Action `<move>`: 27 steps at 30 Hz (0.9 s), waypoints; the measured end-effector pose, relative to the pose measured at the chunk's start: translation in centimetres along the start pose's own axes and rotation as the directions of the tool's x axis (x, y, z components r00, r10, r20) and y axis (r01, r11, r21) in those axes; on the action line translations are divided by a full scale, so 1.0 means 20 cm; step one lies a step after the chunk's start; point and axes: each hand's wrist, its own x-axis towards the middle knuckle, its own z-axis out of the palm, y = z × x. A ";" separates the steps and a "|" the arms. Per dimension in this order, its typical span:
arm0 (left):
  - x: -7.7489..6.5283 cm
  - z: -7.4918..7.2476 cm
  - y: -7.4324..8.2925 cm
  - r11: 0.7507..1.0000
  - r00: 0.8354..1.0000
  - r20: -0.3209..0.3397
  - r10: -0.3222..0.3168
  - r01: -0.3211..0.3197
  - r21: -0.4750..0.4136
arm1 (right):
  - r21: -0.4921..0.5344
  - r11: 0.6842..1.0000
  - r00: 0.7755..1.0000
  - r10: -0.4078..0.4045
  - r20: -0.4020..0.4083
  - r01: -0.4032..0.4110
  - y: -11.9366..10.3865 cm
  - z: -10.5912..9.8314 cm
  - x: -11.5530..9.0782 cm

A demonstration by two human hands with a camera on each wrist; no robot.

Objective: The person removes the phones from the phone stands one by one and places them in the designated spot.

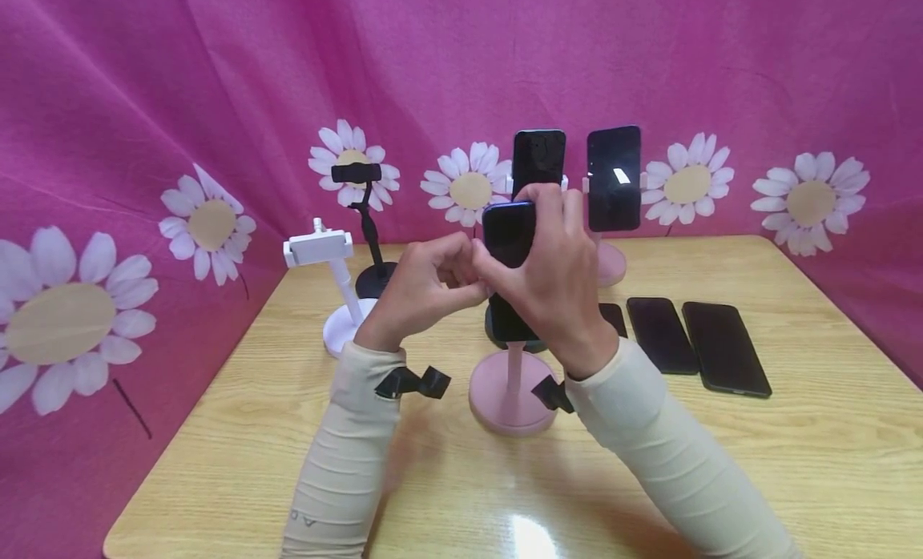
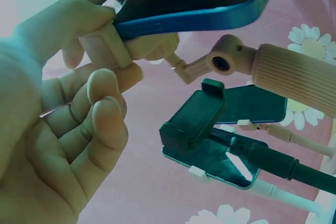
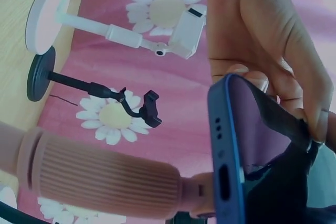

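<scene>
My right hand [image 1: 554, 275] grips a blue-edged smartphone [image 1: 509, 237] from the right, thumb across its screen side and fingers over the top edge. Upright, the phone sits at the head of a pink phone stand [image 1: 512, 391]. In the left wrist view the phone's blue side lies against the stand's pink clamp [image 2: 105, 48]. My left hand [image 1: 436, 283] pinches that clamp between thumb and index finger, its other fingers loosely curled below. The stand's ribbed neck [image 3: 105, 174] shows in the right wrist view. Much of the clamp is hidden behind the phone and hands.
White [image 1: 319, 247] and black [image 1: 370, 231] phone stands with bare holders stand left. Behind my hands, two phones [image 1: 539, 154] [image 1: 613, 178] are mounted upright on stands. To the right, dark phones [image 1: 662, 335] [image 1: 727, 347] lie flat, another partly hidden behind my wrist. A pink flowered cloth [image 1: 447, 54] hangs behind.
</scene>
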 end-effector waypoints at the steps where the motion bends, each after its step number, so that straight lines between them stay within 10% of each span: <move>1: 0.00 0.00 0.00 1.000 1.000 0.000 0.006 -0.006 0.008 | -0.004 1.000 1.000 -0.006 0.003 0.006 0.00 0.00 0.00; 17: -0.01 -0.03 0.00 1.000 1.000 -0.025 0.006 -0.006 -0.003 | 0.037 0.999 0.999 -0.023 0.023 0.022 0.02 -0.01 0.01; 27: -0.02 -0.04 0.00 1.000 1.000 -0.007 0.019 -0.019 -0.012 | 0.244 0.969 0.991 0.016 0.129 -0.047 0.03 -0.08 0.00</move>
